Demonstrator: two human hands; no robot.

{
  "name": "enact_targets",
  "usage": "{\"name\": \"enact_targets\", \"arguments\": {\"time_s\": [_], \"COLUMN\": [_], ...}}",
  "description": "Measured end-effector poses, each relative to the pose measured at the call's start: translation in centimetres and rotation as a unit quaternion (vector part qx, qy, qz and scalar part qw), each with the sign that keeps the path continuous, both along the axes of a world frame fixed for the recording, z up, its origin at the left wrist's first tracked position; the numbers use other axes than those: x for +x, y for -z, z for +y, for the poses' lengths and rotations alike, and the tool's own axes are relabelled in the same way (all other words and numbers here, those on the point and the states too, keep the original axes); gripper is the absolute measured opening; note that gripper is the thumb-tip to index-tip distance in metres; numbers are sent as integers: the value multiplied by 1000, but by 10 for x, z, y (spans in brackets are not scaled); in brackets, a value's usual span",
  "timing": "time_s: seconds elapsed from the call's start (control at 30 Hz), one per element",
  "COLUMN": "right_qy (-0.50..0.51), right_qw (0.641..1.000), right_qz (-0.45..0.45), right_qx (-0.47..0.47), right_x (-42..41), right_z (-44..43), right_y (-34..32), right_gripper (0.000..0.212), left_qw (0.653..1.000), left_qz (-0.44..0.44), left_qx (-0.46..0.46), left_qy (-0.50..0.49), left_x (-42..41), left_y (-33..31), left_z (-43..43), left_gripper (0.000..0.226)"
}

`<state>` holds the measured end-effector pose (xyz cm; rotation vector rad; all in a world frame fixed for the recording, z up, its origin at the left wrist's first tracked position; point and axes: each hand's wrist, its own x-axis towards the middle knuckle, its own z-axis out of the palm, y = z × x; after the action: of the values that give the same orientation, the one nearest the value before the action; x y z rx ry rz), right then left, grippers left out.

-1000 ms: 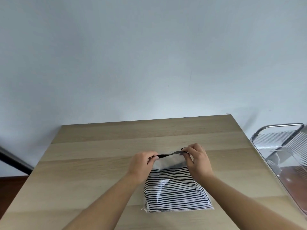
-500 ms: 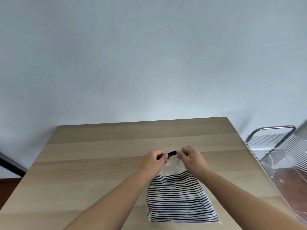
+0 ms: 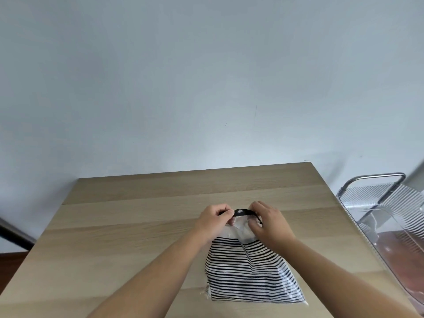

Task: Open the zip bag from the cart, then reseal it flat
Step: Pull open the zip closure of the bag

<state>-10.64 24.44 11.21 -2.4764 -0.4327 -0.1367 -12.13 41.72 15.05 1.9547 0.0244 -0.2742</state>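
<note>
A clear zip bag point(image 3: 250, 269) holding black-and-white striped cloth lies on the wooden table point(image 3: 137, 226), its black zip strip point(image 3: 243, 212) at the far end. My left hand point(image 3: 214, 220) pinches the left end of the strip. My right hand point(image 3: 268, 222) grips the right end, thumb pressed on the clear plastic just below the strip. The short stretch of black strip between the hands is visible; I cannot tell whether the zip is sealed there.
A metal-framed cart point(image 3: 376, 191) with a clear plastic tray point(image 3: 401, 244) stands beside the table's right edge. A pale wall rises behind the table. A dark bar point(image 3: 13, 235) crosses the floor at the far left.
My hands have drawn closer together along the zip strip, then spread slightly. The bag has shifted a little toward me and to the right in view.
</note>
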Motion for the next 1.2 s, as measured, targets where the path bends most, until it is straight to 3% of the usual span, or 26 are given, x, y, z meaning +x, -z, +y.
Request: {"name": "enact_targets", "arguments": {"time_s": [0.17, 0.4, 0.53, 0.8, 0.93, 1.1, 1.2], "right_qy": [24, 66, 48, 26, 6, -29, -32], "right_qw": [1000, 981, 964, 970, 979, 988, 995], "right_qz": [-9, 75, 137, 135, 113, 75, 44], "right_qx": [17, 166, 225, 201, 171, 133, 82], "right_x": [8, 14, 18, 22, 21, 13, 10], "right_z": [-13, -17, -19, -14, -10, -16, -23], "right_y": [-6, -11, -24, -40, -40, -36, -30], "right_gripper": [12, 11, 20, 33, 33, 13, 4], "left_qw": [999, 999, 1000, 1000, 999, 1000, 996], "left_qz": [-7, -19, -24, 7, -14, 5, 25], "left_qx": [-12, -25, -1, -16, 31, -11, -87], "left_qy": [33, 10, 7, 6, 35, 3, -4], "left_x": [2, 11, 15, 19, 21, 21, 20], "left_y": [-3, 2, 6, -3, -14, -11, -13], "left_z": [9, 28, 35, 30, 10, 2, 6], "left_gripper": [32, 35, 33, 25, 19, 16, 18]}}
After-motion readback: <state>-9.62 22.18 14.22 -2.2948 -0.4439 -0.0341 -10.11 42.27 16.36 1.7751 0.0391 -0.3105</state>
